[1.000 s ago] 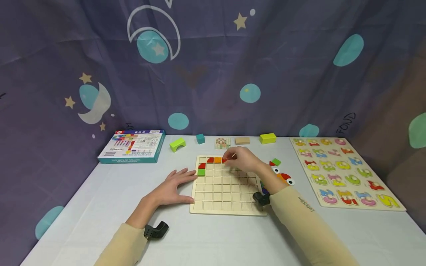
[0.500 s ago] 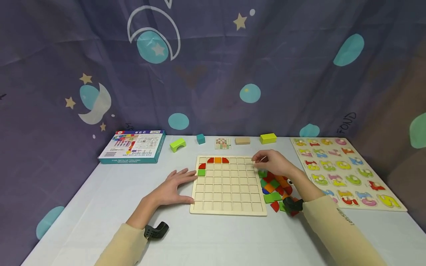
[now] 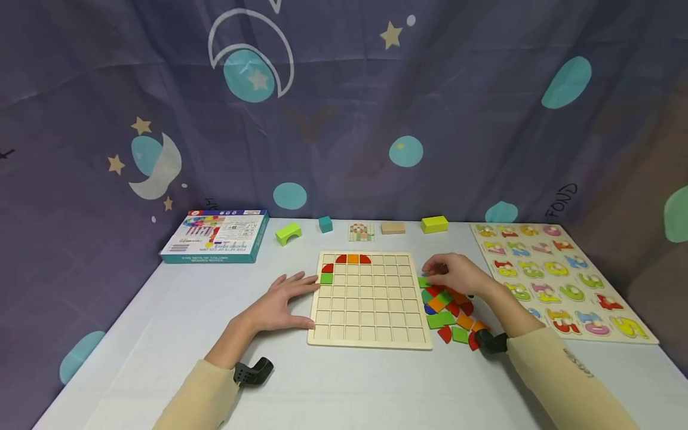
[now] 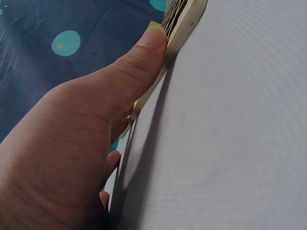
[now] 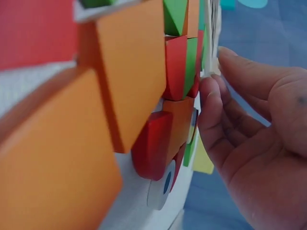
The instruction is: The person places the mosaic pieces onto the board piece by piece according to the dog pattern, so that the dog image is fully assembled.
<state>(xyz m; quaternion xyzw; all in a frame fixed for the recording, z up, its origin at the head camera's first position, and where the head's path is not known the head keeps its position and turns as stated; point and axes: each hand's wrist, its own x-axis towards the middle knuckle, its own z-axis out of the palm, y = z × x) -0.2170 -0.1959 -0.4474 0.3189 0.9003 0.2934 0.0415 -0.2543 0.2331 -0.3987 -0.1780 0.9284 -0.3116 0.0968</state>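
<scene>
My left hand (image 3: 279, 304) rests spread along the left edge of a pale wooden grid board (image 3: 365, 304). In the left wrist view its thumb (image 4: 144, 50) presses against the board's edge. Red quarter-circle pieces (image 3: 327, 269), an orange square (image 3: 353, 258) and a green square (image 3: 326, 278) sit in cells at the board's upper left. Over the back of a pile of coloured pieces (image 3: 448, 301), right of the board, is my right hand (image 3: 457, 276). Its thumb and index finger are bent with a small gap between them, beside a green piece (image 3: 423, 282).
A boxed set (image 3: 215, 236) lies at the far left. Along the back are a green arch block (image 3: 289, 233), a teal cube (image 3: 325, 224), a small pattern card (image 3: 361, 232), a tan block (image 3: 393, 228) and a yellow block (image 3: 434, 224). A number puzzle board (image 3: 553, 275) lies right.
My right hand has left a red quarter-circle in the board's top row and moved right to the pile. My left hand stays at the board's edge.
</scene>
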